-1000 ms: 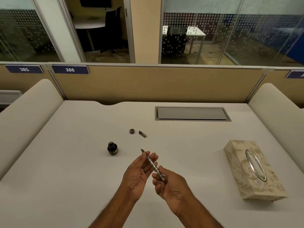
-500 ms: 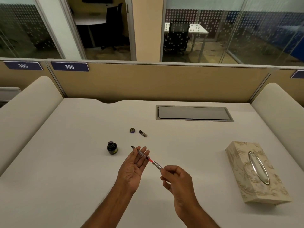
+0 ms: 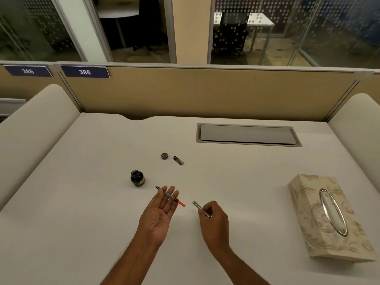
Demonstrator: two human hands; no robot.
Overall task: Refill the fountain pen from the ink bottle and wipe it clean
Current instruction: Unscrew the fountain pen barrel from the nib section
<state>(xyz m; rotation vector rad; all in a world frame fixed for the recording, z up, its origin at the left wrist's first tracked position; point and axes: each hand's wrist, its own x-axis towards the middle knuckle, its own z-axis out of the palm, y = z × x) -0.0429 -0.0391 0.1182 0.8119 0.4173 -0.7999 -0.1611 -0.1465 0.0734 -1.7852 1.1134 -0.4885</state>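
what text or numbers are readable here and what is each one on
"385": on the outer blue plate, fixed to the partition.
"386": on the inner blue plate next to it.
ink bottle: yellowish label, too blurred to read.

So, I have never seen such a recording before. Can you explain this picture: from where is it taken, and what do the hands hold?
There is no machine here. A person works with two bare hands, and the one camera sits on the person's head, looking forward and down.

The left hand is open, palm up. The pen's front part, with the nib and a red end, lies across its fingers. The right hand grips the metal barrel, which is separate from the front part.

On the white table stands an open ink bottle. Farther back lie the bottle cap and the pen cap. A tissue box is on the right.
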